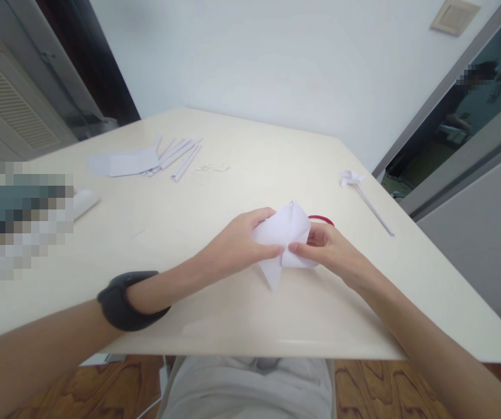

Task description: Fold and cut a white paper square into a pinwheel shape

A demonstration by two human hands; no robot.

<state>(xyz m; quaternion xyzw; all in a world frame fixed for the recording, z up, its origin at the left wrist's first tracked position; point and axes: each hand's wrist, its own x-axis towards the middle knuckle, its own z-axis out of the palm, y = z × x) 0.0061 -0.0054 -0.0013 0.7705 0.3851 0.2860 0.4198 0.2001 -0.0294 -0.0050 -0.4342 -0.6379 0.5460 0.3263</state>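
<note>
A folded piece of white paper (285,233) is held just above the cream table (241,314), near its front middle. My left hand (237,244) pinches its left side, thumb and fingers pressed onto a fold. From the other side my right hand (326,247) grips the paper, fingertips meeting the left hand's at the paper's centre. A pointed corner of the paper hangs down toward the table. A red object (322,219), partly hidden, lies just behind my right hand. A dark band (123,299) sits on my left wrist.
Several rolled paper sticks and paper sheets (145,160) lie at the table's far left. A white paper pinwheel on a stick (366,198) rests at the far right. A small white object (85,201) sits at the left. Wall behind, glass door right.
</note>
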